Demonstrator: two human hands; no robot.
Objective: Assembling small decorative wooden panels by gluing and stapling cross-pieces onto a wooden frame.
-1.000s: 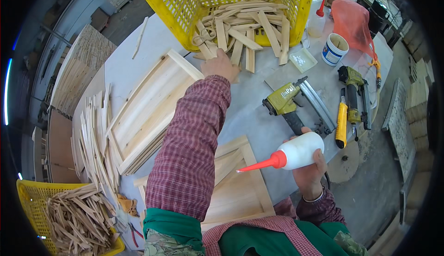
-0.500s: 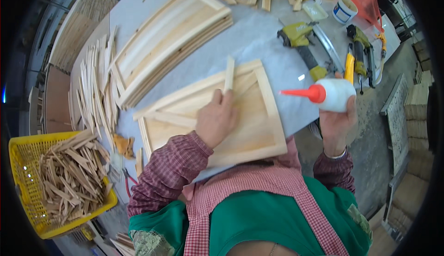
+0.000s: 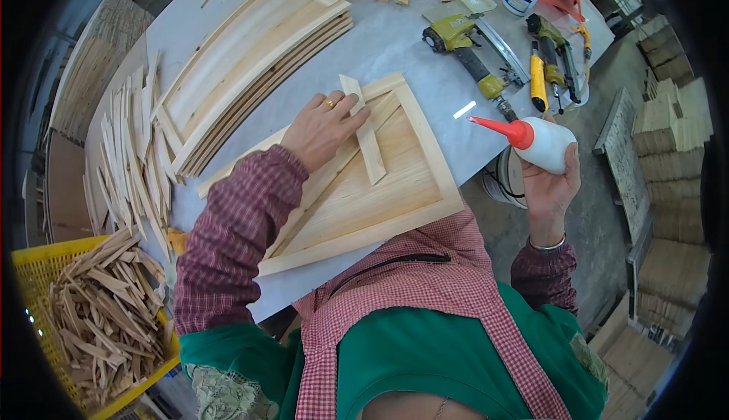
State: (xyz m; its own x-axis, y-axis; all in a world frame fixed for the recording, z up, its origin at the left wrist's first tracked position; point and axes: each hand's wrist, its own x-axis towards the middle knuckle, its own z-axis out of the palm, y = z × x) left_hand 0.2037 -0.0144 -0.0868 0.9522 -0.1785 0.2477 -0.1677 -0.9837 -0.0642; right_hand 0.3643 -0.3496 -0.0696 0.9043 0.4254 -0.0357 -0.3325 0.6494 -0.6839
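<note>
Left hand [image 3: 320, 133], grip closed on wooden slat [image 3: 370, 148] over framed panel [image 3: 380, 201]; right hand [image 3: 553, 196], clamped round red-nozzled squeeze bottle [image 3: 548, 146], apparently held aside for clearance.

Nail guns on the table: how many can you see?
2. The first nail gun lies right of the stacked wooden panels; the second nail gun is farther right, just past the yellow knife. No others show.

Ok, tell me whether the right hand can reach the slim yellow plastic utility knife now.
Probably not: the right hand is wrapped around a red-nozzled white plastic bottle, though the knife lies uncovered nearby.
</note>
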